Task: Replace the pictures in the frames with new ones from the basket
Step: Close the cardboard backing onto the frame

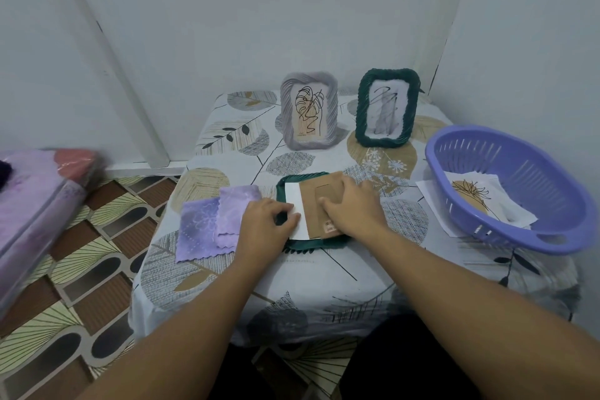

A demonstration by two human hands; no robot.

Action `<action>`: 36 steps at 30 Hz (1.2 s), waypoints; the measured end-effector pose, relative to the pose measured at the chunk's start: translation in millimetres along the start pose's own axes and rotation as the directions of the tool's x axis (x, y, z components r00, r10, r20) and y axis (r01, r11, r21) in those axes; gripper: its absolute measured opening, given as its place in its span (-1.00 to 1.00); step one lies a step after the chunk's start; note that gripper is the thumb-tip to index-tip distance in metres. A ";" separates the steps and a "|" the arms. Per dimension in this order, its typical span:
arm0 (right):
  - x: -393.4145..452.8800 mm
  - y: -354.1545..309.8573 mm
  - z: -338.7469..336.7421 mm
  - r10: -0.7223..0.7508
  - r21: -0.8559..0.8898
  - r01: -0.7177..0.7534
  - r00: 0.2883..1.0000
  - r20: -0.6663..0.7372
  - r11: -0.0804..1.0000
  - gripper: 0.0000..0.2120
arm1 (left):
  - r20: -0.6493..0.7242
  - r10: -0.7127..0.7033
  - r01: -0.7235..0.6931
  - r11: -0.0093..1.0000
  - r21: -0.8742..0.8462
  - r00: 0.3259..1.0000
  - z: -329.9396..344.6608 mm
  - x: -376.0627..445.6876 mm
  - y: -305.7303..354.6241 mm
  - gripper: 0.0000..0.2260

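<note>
A dark green frame (292, 245) lies face down at the middle of the table. Its brown backing board (310, 204) sits askew on it, with a white sheet (293, 201) showing at the board's left. My right hand (352, 208) presses flat on the board. My left hand (264, 224) rests on the frame's left edge, fingers on the white sheet. A grey frame (308, 110) and a second green frame (386, 107) stand upright at the back, each with a line drawing. The purple basket (519, 204) at the right holds pictures (477, 195).
A purple cloth (207, 224) lies left of the flat frame. A white sheet (428, 195) pokes out under the basket. The small table with a leaf-patterned cover (227, 286) stands in a wall corner. A pink and purple wrapped bundle (35, 204) is at the far left over patterned floor.
</note>
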State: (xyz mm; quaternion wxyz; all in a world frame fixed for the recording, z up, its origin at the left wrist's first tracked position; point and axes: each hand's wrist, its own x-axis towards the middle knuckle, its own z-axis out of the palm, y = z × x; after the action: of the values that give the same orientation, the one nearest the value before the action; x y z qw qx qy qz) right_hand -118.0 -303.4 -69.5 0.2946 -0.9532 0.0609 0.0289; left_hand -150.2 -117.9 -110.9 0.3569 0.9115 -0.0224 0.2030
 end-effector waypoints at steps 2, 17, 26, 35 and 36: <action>3.7 -0.8 1.0 -0.001 0.053 0.001 1.000 0.000 0.999 -0.46 | -0.005 0.007 -0.007 1.000 -0.007 1.000 -0.4 -0.7 0.3 -0.86; 12.0 -7.9 -5.7 0.012 0.503 0.032 0.996 -0.084 0.864 -0.69 | 0.024 0.008 -0.007 1.000 -0.024 1.000 -1.5 -0.5 0.7 -0.85; 8.5 -12.2 13.7 0.028 0.488 0.014 0.997 -0.078 0.873 -0.82 | 0.003 -0.040 0.040 0.997 -0.069 0.999 -2.9 -1.7 2.8 -0.69; 12.0 -4.5 20.1 0.030 0.133 -0.020 0.996 -0.079 0.991 -0.74 | 0.003 -0.033 0.033 0.998 -0.051 0.999 -2.8 -0.2 0.5 -0.84; 12.6 -2.8 21.0 0.035 0.124 -0.027 0.997 -0.066 0.992 -0.72 | 0.003 -0.043 0.043 0.998 -0.054 0.999 -2.7 -0.3 0.4 -0.84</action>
State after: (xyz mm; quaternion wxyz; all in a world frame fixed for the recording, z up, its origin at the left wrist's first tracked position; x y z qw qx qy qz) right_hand -105.6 -290.5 -86.4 0.3502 -0.9326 0.0874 -0.0026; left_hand -151.6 -116.4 -108.9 0.3858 0.9019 -0.0088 0.1940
